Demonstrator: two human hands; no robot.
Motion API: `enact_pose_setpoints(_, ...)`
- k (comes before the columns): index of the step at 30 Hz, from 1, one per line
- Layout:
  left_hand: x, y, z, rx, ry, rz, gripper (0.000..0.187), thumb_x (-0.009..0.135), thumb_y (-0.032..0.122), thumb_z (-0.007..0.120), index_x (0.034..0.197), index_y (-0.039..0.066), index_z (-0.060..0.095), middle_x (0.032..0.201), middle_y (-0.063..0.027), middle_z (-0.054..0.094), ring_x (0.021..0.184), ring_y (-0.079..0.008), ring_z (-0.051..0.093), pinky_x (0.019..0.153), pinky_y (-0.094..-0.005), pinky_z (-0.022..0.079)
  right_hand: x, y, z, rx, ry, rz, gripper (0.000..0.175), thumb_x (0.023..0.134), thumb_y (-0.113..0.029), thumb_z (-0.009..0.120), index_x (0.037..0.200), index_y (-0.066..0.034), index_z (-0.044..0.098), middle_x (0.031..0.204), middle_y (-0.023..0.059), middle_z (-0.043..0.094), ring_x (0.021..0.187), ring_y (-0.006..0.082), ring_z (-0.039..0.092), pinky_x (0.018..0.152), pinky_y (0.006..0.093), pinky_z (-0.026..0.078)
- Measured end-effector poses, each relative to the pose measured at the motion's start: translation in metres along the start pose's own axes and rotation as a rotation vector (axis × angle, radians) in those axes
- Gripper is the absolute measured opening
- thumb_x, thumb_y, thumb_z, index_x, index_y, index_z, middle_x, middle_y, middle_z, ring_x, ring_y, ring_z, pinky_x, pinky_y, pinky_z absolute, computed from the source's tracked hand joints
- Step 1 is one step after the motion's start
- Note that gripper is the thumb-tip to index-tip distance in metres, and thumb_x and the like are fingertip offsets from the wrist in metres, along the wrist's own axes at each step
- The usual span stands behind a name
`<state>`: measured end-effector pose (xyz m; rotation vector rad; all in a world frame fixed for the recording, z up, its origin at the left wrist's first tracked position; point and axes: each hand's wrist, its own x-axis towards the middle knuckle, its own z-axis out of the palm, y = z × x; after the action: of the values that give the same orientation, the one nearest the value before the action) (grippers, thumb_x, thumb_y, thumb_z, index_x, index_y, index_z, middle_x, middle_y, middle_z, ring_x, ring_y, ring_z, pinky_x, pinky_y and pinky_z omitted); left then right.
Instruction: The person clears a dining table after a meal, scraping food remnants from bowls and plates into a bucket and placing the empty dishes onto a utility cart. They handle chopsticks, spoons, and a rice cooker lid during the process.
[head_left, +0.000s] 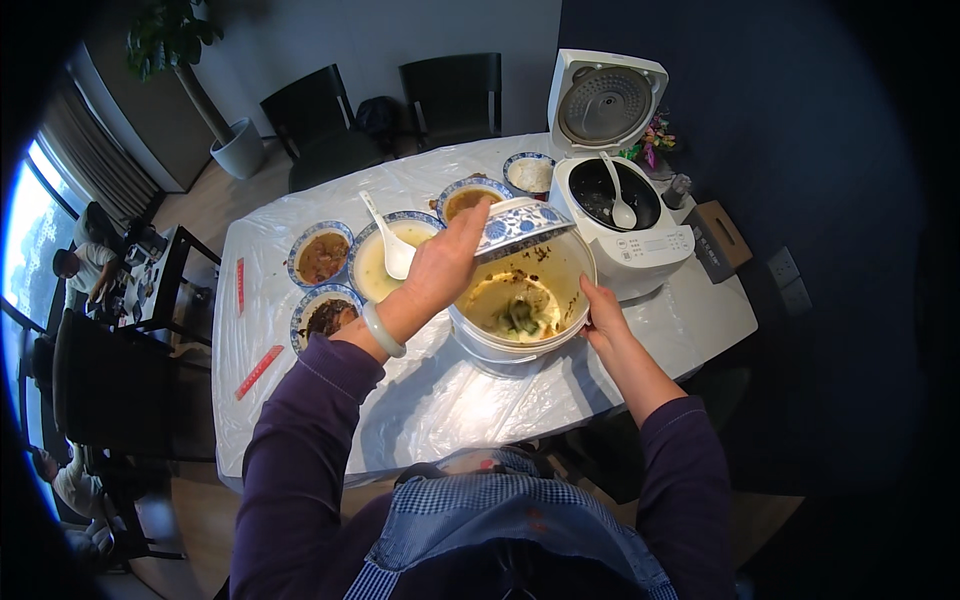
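My left hand (448, 251) grips a blue-and-white patterned bowl (519, 227), tipped over the mouth of a white plastic bucket (491, 339). Inside the bucket lie food scraps (523, 311), with dark bits stuck along its inner wall. My right hand (602, 309) holds the bucket by its right rim. Just left of the bucket is a large bowl of pale soup (367, 266) with a white spoon (394, 251) in it. Behind the tipped bowl stands a bowl of brown broth (466, 201), partly covered by my left hand.
Two bowls of leftover food (322, 255) (330, 315) stand at the left. A rice cooker (645, 259) with raised lid and a rice bowl (529, 174) are at the back right. Red paper-wrapped strips (259, 373) lie on the plastic-covered table (300, 420). People (94, 270) sit farther left.
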<state>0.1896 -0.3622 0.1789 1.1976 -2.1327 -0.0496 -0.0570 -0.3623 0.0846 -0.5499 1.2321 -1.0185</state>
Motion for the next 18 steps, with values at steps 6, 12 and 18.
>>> enact_pose_setpoints(6,-0.017,-0.020,-0.009,-0.485,0.204,-0.460,0.054,0.070,-0.003,0.042,0.123,0.005,0.034,0.099,-0.0157,0.054,0.082,-0.0254,0.056,0.066,-0.0318,0.047,0.000,0.005,-0.006,-0.034,0.019,-0.016,0.035,0.082,-0.036,0.055,0.101,-0.0071,0.054,0.089,0.0044,0.060,0.074,0.0132,0.060,0.058,0.0263,0.050)
enact_pose_setpoints(12,-0.121,-0.047,-0.034,-1.299,0.398,-1.082,0.050,0.071,-0.004,0.043,0.119,0.003,0.033,0.093,-0.0095,0.053,0.070,-0.0159,0.057,0.052,-0.0253,0.050,-0.007,0.005,-0.002,0.038,0.051,-0.045,0.028,0.080,-0.033,0.059,0.096,-0.0105,0.055,0.080,-0.0003,0.059,0.067,0.0088,0.057,0.050,0.0207,0.044)
enact_pose_setpoints(18,-0.236,-0.050,-0.028,-1.360,0.085,-1.404,0.061,0.071,-0.004,0.042,0.128,0.007,0.022,0.107,-0.0166,0.052,0.079,-0.0245,0.062,0.048,-0.0276,0.056,-0.012,0.001,-0.003,0.058,-0.024,-0.036,0.033,0.082,-0.033,0.055,0.104,-0.0081,0.053,0.092,0.0021,0.059,0.080,0.0119,0.058,0.062,0.0245,0.048)
